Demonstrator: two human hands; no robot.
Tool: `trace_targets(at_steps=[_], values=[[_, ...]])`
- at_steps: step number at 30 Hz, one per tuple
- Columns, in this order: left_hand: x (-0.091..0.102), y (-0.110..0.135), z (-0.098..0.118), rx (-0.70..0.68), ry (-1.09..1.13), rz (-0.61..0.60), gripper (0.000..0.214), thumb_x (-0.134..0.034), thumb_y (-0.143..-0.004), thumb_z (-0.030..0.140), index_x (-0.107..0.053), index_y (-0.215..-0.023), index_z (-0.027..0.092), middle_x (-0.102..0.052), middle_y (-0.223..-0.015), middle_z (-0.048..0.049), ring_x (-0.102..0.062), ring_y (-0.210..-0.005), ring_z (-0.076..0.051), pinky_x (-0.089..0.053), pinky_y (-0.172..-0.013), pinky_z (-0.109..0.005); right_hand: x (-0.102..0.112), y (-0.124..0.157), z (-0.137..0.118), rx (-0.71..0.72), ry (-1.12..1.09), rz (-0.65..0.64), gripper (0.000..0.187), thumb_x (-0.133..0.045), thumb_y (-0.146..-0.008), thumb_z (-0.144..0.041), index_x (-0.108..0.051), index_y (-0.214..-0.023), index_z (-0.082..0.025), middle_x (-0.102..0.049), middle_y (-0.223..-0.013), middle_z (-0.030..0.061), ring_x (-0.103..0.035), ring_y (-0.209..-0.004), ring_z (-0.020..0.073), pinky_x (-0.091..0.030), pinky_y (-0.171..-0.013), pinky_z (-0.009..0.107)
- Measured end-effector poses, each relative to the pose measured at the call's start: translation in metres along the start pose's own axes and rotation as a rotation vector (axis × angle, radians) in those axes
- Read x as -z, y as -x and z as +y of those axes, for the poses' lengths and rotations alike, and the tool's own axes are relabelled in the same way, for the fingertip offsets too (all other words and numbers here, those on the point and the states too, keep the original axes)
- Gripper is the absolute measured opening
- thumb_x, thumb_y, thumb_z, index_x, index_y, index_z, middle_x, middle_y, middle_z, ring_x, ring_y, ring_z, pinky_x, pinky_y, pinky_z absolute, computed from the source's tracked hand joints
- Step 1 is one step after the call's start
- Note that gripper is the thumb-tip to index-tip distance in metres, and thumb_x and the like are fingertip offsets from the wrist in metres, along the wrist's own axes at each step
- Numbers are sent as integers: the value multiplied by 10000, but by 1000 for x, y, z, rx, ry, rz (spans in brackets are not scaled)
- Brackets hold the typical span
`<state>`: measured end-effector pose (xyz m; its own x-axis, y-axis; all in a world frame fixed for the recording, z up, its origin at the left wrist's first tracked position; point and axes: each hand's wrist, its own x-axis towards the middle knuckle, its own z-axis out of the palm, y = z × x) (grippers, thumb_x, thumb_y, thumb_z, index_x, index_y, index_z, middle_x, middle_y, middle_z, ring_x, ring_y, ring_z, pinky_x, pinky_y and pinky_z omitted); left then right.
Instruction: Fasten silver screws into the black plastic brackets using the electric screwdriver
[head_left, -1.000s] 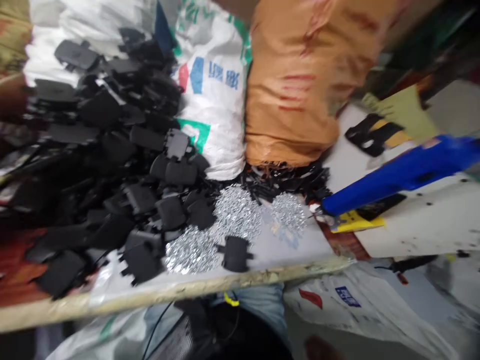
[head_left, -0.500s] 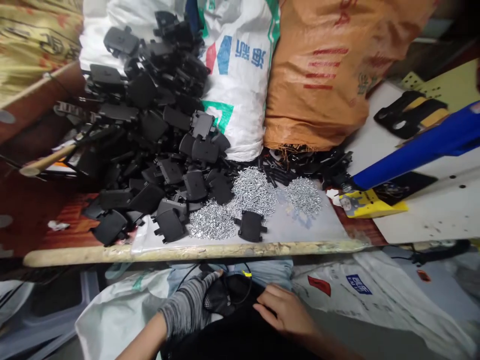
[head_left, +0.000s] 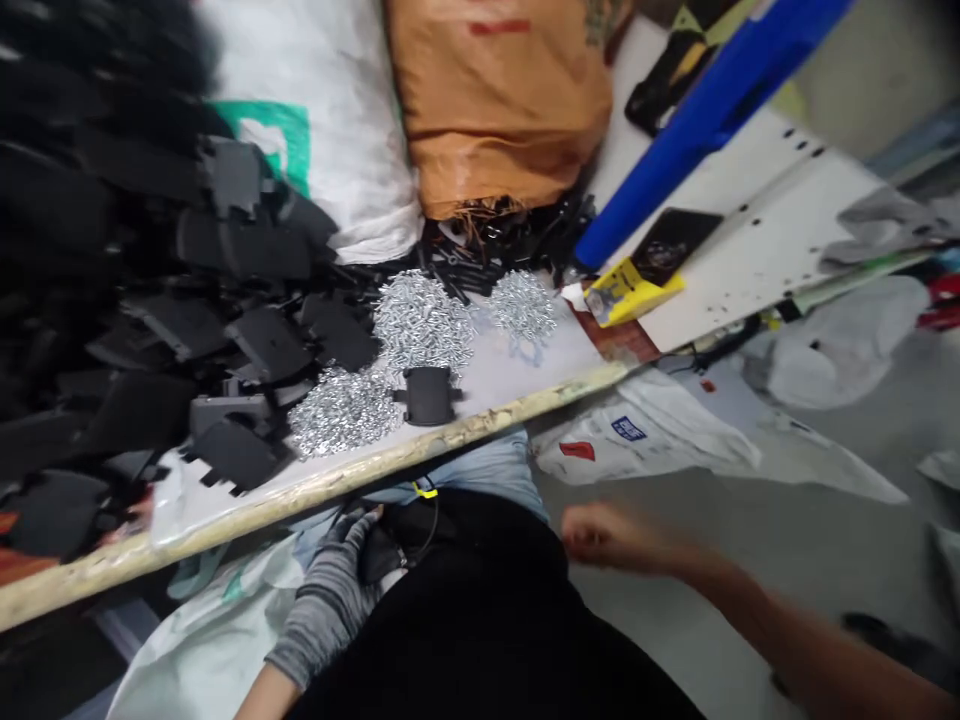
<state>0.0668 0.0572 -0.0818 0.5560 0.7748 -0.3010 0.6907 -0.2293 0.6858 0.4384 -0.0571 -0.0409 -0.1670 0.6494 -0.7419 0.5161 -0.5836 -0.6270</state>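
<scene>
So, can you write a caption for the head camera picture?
A gloved left hand and bare right hand below piles of black plastic parts and silver screws.

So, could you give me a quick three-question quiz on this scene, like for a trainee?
1. True or false: the bare right hand is touching the flat black plastic piece beside the silvery metal screws.
2. What covers the left hand?
3. What colour is the long tube lying on the white perforated board? A red, B blue, C green.

Key: 1 false; 2 a grey knit glove; 3 B.
</scene>
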Motion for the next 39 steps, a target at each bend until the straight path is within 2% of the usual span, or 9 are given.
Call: trace_targets(at_steps=[2,4,8,11,13,18,20,30,39], values=[[15,-10,9,15,-89,71,535,-756,-739,493,-698,-1162,171,-732,-1068,-150,-680,-1012,-405,-500,-978,-638,-18,22,13,-57,-26,-115,54,-642,-666,-159,-635,-701,-199,-636,-633,-21,-563,-578,125,-390,-551,227],[28,-19,23,-20,-119,106,486,-749,-758,527,-724,-1091,173,-732,-1032,-131,-683,-970,-373,-552,-901,-568,-40,32,19,-79,-120,-75,112,-605,-633,-115,-605,-705,-201,-636,-665,-25,-572,-624,123,-402,-587,229],[35,-36,50,-358,-14,-126,257,-600,-948,411,-760,-1068,249,-748,-1030,-73,-694,-971,-241,-568,-918,-411,-67,31,22,-71,-429,98,207,-652,-642,-177,-589,-837,-206,-607,-744,-14,-548,-690,131,-418,-625,245],[29,-53,63,-577,-30,-176,298,-622,-950,399,-726,-1195,266,-729,-1194,-76,-650,-1133,-248,-512,-1035,-438,-72,24,24,-55,-544,167,277,-703,-635,-207,-588,-887,-201,-574,-760,-22,-511,-698,120,-394,-632,243],[24,-65,69,-644,-63,-207,375,-659,-923,439,-704,-1253,268,-711,-1259,-81,-618,-1202,-269,-480,-1074,-470,-73,21,26,-48,-630,167,303,-721,-625,-201,-600,-902,-188,-561,-754,-33,-495,-697,108,-387,-654,244],[15,-86,81,-693,-136,-445,312,-631,-936,451,-775,-1120,244,-777,-1068,-69,-679,-1031,-245,-519,-981,-440,-71,17,32,-30,-798,147,325,-805,-609,-244,-562,-815,-182,-544,-731,-58,-484,-678,84,-391,-665,237],[12,-90,85,-712,-181,-487,298,-612,-948,432,-788,-1090,239,-790,-1011,-69,-687,-985,-247,-517,-958,-445,-69,15,36,-21,-851,137,368,-845,-609,-284,-546,-798,-185,-527,-707,-71,-487,-657,78,-398,-656,237],[4,-91,118,-663,-555,-464,319,-524,-969,362,-808,-970,217,-762,-890,-114,-671,-864,-300,-506,-820,-477,-62,5,54,-13,-968,91,530,-923,-579,-440,-647,-933,-158,-626,-731,-49,-573,-644,82,-475,-686,260],[-16,-88,87,-697,-431,-118,273,-563,-948,332,-793,-922,188,-728,-828,-100,-657,-794,-276,-512,-785,-437,-66,8,48,3,-916,176,531,-904,-606,-472,-672,-969,-161,-650,-752,-42,-606,-670,88,-499,-715,265]])
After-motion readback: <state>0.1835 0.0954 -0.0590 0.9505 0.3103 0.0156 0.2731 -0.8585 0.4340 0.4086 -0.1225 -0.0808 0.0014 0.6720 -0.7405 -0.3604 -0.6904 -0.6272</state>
